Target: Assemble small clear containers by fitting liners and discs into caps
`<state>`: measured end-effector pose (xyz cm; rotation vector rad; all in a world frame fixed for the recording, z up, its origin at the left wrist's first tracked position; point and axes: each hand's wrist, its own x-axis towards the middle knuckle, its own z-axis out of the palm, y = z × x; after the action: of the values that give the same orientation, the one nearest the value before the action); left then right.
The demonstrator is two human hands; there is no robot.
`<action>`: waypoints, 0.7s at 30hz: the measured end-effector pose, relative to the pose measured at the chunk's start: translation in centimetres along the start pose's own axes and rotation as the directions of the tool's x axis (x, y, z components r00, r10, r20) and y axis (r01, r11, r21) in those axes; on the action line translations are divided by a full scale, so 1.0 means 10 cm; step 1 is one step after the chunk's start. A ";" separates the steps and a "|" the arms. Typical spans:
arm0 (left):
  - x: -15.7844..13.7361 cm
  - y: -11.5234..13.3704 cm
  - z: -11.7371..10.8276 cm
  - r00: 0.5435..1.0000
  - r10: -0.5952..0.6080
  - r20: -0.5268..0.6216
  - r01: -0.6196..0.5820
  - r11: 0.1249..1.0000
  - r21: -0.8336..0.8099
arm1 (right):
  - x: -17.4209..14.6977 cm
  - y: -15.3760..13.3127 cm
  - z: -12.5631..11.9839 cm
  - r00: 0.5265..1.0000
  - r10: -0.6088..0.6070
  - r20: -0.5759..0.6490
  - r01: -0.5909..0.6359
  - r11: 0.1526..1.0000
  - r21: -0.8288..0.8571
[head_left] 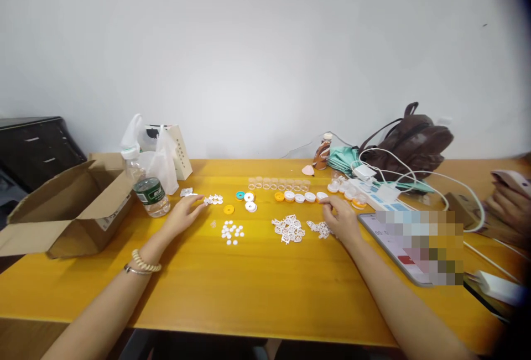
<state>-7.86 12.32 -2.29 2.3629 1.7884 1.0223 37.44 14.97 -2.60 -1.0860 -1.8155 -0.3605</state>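
My left hand [185, 217] lies low over the table with its fingers stretched out. Its fingertips reach the edge of a cluster of small white knobbed pieces [214, 199]. My right hand [343, 219] is at the right end of a row of round caps, fingers apart, its index fingertip at a white ring cap [321, 197]; whether it touches is unclear. Below that hand is a small pile of white openwork pieces [318, 229], partly covered by it. A larger pile of white openwork pieces [288, 229] and scattered white discs [232, 230] lie between my hands.
Clear round cups [277, 183] stand in a row behind the caps. Yellow [228, 209] and teal [240, 196] rings lie mid-table. A water bottle [151, 194] and open carton [91, 205] are left; a phone [409, 249], power strip [379, 197] and another person's hand [508, 205] are right.
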 end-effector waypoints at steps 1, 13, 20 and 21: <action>0.00 0.00 0.02 1.000 0.012 0.001 -0.012 1.000 0.007 | 0.00 0.00 0.00 1.000 -0.005 -0.005 0.005 1.000 -0.004; 0.04 0.17 0.14 0.976 0.166 0.144 -0.172 0.985 0.028 | -0.02 0.05 -0.01 0.999 -0.037 -0.015 0.037 0.998 -0.041; 0.08 0.22 0.01 0.979 0.095 0.179 -0.107 0.993 0.059 | -0.03 0.08 0.02 0.998 -0.052 -0.023 0.051 0.998 -0.037; 0.09 0.19 -0.01 0.983 0.066 0.173 -0.080 0.994 0.077 | -0.03 0.08 0.02 0.998 -0.049 -0.026 0.048 0.998 -0.034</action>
<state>-6.12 12.35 -1.05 2.4958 1.7287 0.7387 38.05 15.38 -3.10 -1.0564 -1.8208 -0.4333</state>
